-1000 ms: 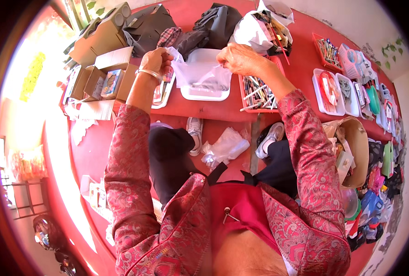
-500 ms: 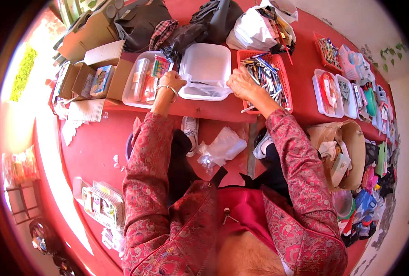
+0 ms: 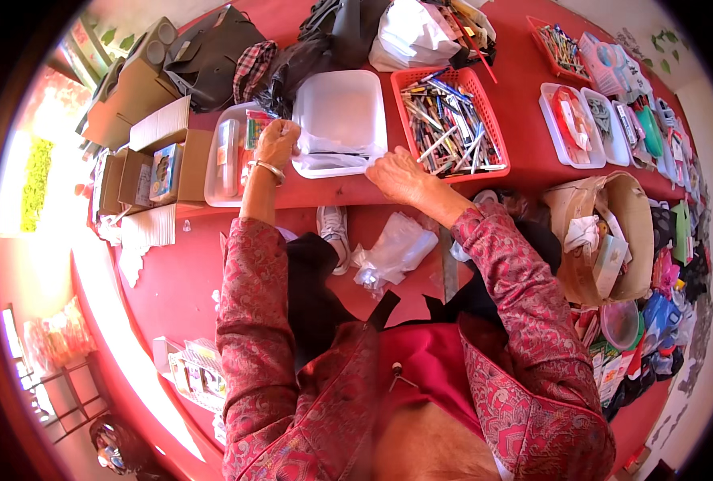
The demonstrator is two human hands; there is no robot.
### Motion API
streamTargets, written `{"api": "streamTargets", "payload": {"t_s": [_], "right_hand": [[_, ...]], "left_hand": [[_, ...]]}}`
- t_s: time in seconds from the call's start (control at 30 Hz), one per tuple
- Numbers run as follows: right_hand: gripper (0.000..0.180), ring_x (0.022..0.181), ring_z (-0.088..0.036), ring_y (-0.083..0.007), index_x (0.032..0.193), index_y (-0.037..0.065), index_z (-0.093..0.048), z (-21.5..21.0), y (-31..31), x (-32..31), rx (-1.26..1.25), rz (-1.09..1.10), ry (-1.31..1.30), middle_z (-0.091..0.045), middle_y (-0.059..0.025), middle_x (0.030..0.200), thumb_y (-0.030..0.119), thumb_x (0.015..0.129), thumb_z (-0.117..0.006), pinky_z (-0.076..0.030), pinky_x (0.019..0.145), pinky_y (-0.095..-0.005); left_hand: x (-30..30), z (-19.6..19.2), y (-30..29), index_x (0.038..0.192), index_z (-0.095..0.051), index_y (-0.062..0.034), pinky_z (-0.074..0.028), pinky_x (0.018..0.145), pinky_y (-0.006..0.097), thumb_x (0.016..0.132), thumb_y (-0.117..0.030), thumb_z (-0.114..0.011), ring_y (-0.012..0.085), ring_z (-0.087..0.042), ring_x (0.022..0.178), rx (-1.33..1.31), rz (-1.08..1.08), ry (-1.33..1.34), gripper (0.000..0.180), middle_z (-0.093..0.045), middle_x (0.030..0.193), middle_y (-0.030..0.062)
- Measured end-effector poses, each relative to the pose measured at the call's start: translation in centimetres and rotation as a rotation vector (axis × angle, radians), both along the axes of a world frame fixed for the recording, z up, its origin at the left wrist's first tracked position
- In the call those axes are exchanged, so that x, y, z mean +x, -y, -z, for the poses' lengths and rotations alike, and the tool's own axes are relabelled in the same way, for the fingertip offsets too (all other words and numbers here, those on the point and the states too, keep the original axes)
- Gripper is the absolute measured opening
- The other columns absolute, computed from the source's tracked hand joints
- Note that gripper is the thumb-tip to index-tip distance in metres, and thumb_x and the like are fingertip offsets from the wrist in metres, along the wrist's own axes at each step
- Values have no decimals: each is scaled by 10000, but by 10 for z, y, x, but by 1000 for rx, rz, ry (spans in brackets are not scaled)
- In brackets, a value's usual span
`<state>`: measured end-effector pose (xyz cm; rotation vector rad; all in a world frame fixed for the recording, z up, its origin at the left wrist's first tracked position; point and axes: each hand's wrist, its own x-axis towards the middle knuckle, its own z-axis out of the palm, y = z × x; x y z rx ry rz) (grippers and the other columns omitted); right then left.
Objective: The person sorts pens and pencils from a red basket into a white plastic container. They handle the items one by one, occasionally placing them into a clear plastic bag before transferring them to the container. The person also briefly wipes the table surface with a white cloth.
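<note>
A thin clear plastic bag [image 3: 334,159] stretches between my hands across the near side of a white plastic container [image 3: 340,104]. My left hand [image 3: 278,143] is closed at the bag's left end, beside a second white tray [image 3: 214,172] with a colourful packet [image 3: 255,128] in it. My right hand [image 3: 404,175] pinches the right end of the bag, close to the near left corner of a red basket [image 3: 500,164]. Many loose pens [image 3: 450,120] fill that basket. My fingers partly hide both ends of the bag.
Opened cardboard boxes [image 3: 194,164] stand at the left, with black bags [image 3: 216,60] behind. A white bag [image 3: 412,36] lies at the back. More trays [image 3: 573,158] and a large carton [image 3: 569,272] are at the right. Crumpled plastic [image 3: 396,248] lies below, near my shoe [image 3: 334,232].
The view has shifted a little. My right hand has come nearer and left, away from the pen basket, uncovering more pens. The bag still spans between my hands.
</note>
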<state>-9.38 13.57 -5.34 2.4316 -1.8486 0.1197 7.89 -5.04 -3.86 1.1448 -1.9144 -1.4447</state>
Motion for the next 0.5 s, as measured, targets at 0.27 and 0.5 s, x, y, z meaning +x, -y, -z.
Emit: {"api": "streamTargets", "payload": {"t_s": [0.27,0.5], "right_hand": [[473,777,-589,-330,1039,23,-502,-37,2,-17,265,363,245,-601,-197,804,410,769,-531,-439,678,-442],[606,887,-574,-291,1227,48,-372,-25,4,-20,599,364,286,-497,-193,1130,408,764,-526,-456,736,-380]], "left_hand": [[5,4,1,941,-512,14,-419,454,272,701,-153,-598,137,-524,513,-25,269,186,305,-541,623,66],[13,17,-2,1002,-349,21,-460,646,349,584,-75,-675,257,-562,761,-360,185,580,539,-525,820,169]]}}
